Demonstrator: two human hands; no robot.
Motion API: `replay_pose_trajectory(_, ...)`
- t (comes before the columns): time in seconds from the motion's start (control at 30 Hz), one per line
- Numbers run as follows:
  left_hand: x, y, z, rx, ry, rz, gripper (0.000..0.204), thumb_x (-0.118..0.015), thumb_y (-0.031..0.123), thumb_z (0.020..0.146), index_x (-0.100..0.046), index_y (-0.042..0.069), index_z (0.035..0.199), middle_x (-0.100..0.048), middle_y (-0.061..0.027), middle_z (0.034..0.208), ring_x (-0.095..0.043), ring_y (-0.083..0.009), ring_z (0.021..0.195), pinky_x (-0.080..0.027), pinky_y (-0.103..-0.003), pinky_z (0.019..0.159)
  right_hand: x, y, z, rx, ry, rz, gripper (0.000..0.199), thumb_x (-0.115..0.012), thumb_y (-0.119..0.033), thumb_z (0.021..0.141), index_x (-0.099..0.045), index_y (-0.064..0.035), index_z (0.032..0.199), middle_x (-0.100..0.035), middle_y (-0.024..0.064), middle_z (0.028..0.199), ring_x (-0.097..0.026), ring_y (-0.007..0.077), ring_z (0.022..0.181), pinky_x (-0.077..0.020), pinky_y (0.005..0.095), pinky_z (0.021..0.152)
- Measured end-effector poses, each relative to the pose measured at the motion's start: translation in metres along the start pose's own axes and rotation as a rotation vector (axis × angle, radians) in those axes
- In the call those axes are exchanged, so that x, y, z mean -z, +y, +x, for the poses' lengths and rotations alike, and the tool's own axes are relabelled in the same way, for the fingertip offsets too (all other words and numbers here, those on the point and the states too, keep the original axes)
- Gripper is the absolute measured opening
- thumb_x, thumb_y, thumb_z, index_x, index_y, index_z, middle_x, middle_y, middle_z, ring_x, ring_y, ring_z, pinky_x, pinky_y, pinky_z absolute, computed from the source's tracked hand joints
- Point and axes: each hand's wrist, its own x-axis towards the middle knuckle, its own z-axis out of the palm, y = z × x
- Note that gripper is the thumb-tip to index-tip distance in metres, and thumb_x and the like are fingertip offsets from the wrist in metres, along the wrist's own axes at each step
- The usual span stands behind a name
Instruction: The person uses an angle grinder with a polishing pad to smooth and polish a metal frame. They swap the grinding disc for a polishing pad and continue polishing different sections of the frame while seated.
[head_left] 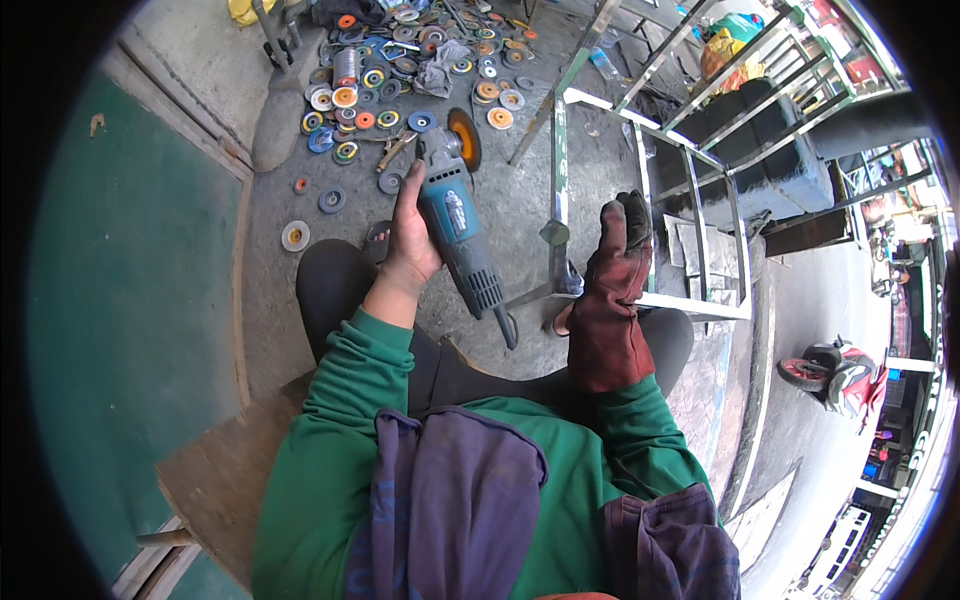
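My bare left hand (pixel 410 235) is closed around the teal and black body of an angle grinder (pixel 462 225). The grinder's head points away from me, with an orange-brown disc (pixel 465 142) on its right side, and its cord end hangs toward my knees. On my right hand is a dark red work glove (pixel 612 310) with blackened fingertips. That hand is raised with its fingers stretched out and holds nothing. Just beside it, a welded metal frame (pixel 559 180) of square bars stands on the floor; whether the glove touches a bar I cannot tell.
Many used grinding discs (pixel 390 90) litter the floor ahead. A green panel (pixel 140 290) rises at my left, above a wooden board (pixel 235 460). Behind the frame sits a large grey block-like object (pixel 765 150). A red motorcycle (pixel 840 375) stands on the road at right.
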Motion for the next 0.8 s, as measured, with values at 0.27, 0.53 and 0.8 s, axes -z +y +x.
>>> replay_pose_trajectory(0.27, -0.023, -0.021, -0.011, 0.247, -0.138, 0.159, 0.063, -0.061, 0.064, 0.1, -0.068, 0.007, 0.127, -0.076, -0.0118, 0.101, -0.076, -0.0233, 0.084, -0.064, -0.04, 0.076, -0.052, -0.046, 0.024, -0.779, -0.397, 0.525, 0.076, -0.062, -0.065, 0.101, -0.063, -0.0007, 0.142, -0.074, 0.0161, 0.122, -0.072, 0.0312, 0.109, -0.0577, 0.0479, 0.097)
replay_pose_trajectory(0.53, -0.018, -0.027, -0.022, 0.329, -0.329, -0.012, 0.049, -0.07, 0.049, 0.101, -0.068, 0.008, 0.127, -0.075, -0.0081, 0.109, -0.075, -0.0192, 0.091, -0.063, -0.036, 0.082, -0.048, -0.077, 0.009, -0.161, -0.708, 0.058, 0.068, -0.054, -0.052, 0.108, -0.058, -0.0002, 0.152, -0.065, 0.017, 0.148, -0.063, 0.0291, 0.134, -0.0474, 0.0429, 0.115)
replay_pose_trajectory(0.8, -0.034, -0.041, -0.026, 0.496, -0.386, -0.077, 0.052, -0.065, 0.05, 0.101, -0.069, 0.006, 0.128, -0.076, -0.01, 0.106, -0.074, -0.023, 0.088, -0.062, -0.04, 0.083, -0.049, -0.082, -0.003, -0.039, -0.635, -0.253, 0.049, -0.059, -0.036, 0.108, -0.065, 0.0028, 0.136, -0.072, 0.0202, 0.128, -0.073, 0.0293, 0.108, -0.0576, 0.0407, 0.097)
